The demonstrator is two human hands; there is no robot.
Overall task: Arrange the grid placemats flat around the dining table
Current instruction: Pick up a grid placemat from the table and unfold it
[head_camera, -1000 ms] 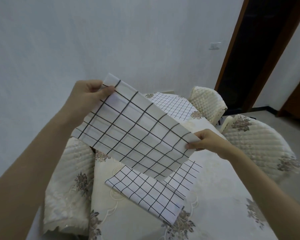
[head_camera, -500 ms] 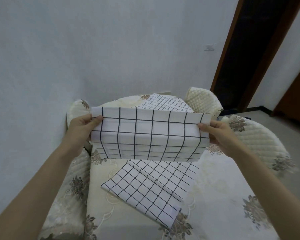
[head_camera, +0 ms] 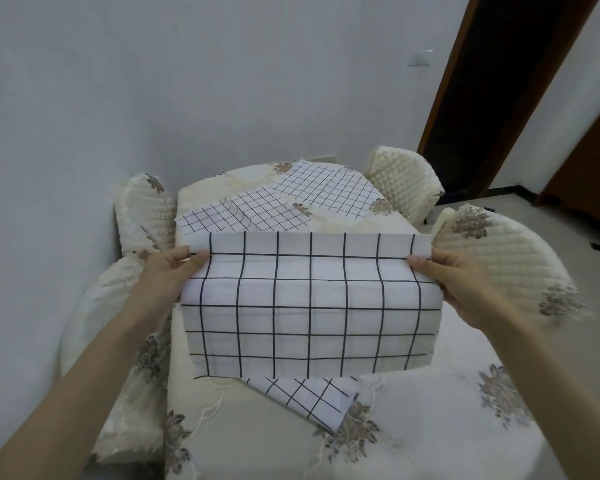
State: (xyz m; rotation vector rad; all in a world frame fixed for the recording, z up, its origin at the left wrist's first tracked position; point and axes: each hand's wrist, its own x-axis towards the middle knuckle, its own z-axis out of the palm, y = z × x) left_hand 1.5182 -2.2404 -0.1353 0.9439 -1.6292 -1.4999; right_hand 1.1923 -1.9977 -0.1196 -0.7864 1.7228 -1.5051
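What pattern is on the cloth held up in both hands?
The held placemat is white with a black grid of large squares, clearest in the head view.

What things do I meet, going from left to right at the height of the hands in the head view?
Quilted chair back by the wall → left hand → held grid placemat → right hand → quilted chair back with flower pattern.
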